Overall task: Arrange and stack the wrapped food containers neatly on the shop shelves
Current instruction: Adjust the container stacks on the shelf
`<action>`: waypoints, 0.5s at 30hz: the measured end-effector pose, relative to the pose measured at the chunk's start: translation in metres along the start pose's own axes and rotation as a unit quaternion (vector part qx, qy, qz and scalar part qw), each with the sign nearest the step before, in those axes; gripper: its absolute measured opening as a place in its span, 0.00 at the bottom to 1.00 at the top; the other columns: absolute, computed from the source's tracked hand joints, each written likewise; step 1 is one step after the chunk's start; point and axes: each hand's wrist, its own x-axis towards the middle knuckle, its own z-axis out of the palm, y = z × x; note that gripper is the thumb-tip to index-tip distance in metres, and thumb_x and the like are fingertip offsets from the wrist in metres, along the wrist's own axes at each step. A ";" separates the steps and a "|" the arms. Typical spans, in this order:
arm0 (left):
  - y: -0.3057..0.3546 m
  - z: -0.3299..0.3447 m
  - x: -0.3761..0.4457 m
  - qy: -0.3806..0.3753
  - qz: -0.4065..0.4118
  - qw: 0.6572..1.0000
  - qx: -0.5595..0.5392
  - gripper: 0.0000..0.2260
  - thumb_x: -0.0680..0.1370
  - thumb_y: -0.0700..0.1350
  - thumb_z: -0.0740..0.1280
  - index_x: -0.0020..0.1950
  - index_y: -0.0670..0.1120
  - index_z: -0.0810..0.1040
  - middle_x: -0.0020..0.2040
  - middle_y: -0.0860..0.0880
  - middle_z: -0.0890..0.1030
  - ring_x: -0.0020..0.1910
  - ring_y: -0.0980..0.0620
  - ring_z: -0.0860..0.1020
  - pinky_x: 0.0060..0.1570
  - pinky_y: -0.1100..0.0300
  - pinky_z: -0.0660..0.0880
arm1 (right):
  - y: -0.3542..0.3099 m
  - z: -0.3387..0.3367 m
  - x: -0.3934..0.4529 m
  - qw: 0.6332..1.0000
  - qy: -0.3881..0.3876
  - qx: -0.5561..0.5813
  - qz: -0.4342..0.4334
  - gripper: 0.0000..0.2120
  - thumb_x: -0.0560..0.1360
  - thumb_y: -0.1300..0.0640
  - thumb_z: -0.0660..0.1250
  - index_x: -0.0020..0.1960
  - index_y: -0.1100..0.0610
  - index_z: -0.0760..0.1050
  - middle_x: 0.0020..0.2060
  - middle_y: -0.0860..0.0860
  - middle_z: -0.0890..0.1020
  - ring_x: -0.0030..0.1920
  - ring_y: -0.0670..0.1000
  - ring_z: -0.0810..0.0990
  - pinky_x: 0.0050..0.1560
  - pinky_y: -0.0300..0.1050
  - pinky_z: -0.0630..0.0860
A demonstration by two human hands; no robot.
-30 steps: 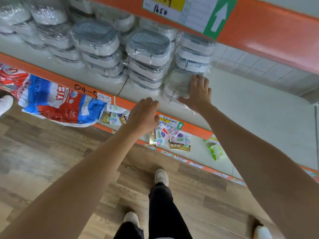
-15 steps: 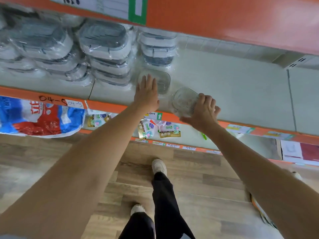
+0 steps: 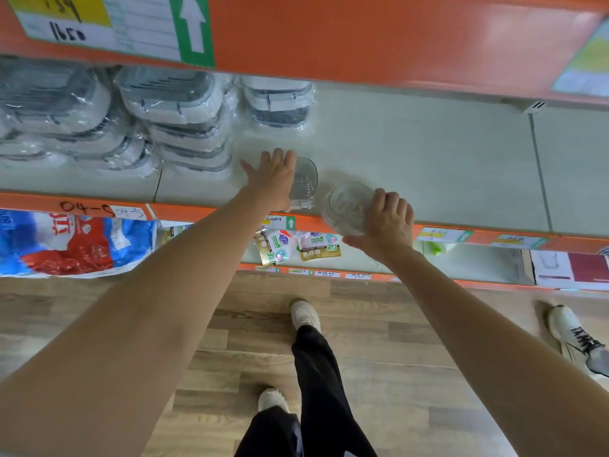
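Shelf (image 3: 428, 166): right hand (image 3: 387, 222) grips container (image 3: 347, 206).

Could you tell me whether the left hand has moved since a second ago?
Yes. The left hand went from below the shelf edge up onto the clear container.

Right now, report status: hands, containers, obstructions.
Left hand flat on clear container on shelf. Right hand grips second clear container, tilted at shelf edge. Wrapped stacks sit left; nothing blocking.
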 end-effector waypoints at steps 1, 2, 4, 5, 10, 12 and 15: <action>0.000 -0.002 -0.005 0.017 0.006 1.000 0.011 0.33 0.69 0.42 0.75 0.67 0.41 0.60 0.65 0.42 0.64 0.66 0.41 0.63 0.61 0.34 0.66 | 0.001 0.000 -0.004 1.000 -0.002 0.001 0.006 0.45 0.63 0.40 0.74 0.68 0.62 0.58 0.61 0.59 0.67 0.61 0.59 0.66 0.66 0.51 0.59; 0.001 -0.005 -0.011 0.039 0.010 0.999 0.019 0.32 0.68 0.42 0.75 0.65 0.41 0.61 0.64 0.43 0.65 0.64 0.41 0.64 0.56 0.40 0.70 | 0.002 0.000 -0.009 1.000 -0.006 0.002 0.010 0.45 0.63 0.40 0.74 0.68 0.63 0.59 0.61 0.59 0.67 0.61 0.60 0.66 0.66 0.51 0.59; 0.002 -0.012 -0.024 0.072 0.017 0.997 0.033 0.31 0.68 0.42 0.75 0.64 0.41 0.62 0.63 0.44 0.66 0.63 0.42 0.64 0.49 0.46 0.71 | 0.003 -0.002 -0.020 1.000 -0.020 -0.001 0.007 0.45 0.63 0.39 0.74 0.67 0.63 0.59 0.61 0.59 0.67 0.61 0.60 0.66 0.65 0.50 0.60; 0.002 -0.015 -0.032 0.078 0.019 0.996 0.037 0.30 0.68 0.42 0.75 0.64 0.41 0.62 0.63 0.44 0.66 0.64 0.42 0.64 0.49 0.47 0.72 | 0.004 -0.005 -0.026 1.000 -0.030 -0.003 0.002 0.45 0.64 0.38 0.74 0.67 0.63 0.59 0.61 0.59 0.67 0.62 0.59 0.66 0.65 0.50 0.60; -0.003 -0.012 -0.088 0.020 0.044 0.996 0.081 0.29 0.69 0.44 0.73 0.66 0.42 0.64 0.64 0.46 0.64 0.65 0.44 0.62 0.55 0.47 0.70 | -0.006 -0.028 -0.055 0.998 -0.066 -0.002 -0.018 0.46 0.63 0.37 0.73 0.68 0.63 0.58 0.63 0.59 0.66 0.64 0.59 0.65 0.65 0.51 0.61; -0.010 -0.011 -0.114 0.005 0.039 0.996 0.079 0.30 0.69 0.47 0.74 0.66 0.43 0.64 0.64 0.45 0.65 0.66 0.44 0.62 0.56 0.48 0.70 | -0.015 -0.039 -0.068 0.997 -0.064 0.012 -0.030 0.45 0.63 0.38 0.74 0.67 0.62 0.59 0.63 0.58 0.66 0.64 0.59 0.65 0.64 0.51 0.63; -0.026 -0.021 -0.152 -0.011 0.049 0.997 0.060 0.33 0.68 0.53 0.75 0.66 0.43 0.65 0.63 0.45 0.66 0.65 0.44 0.63 0.56 0.48 0.70 | -0.033 -0.058 -0.091 0.997 -0.054 0.016 -0.053 0.46 0.62 0.36 0.74 0.67 0.62 0.60 0.63 0.58 0.66 0.64 0.59 0.65 0.62 0.52 0.65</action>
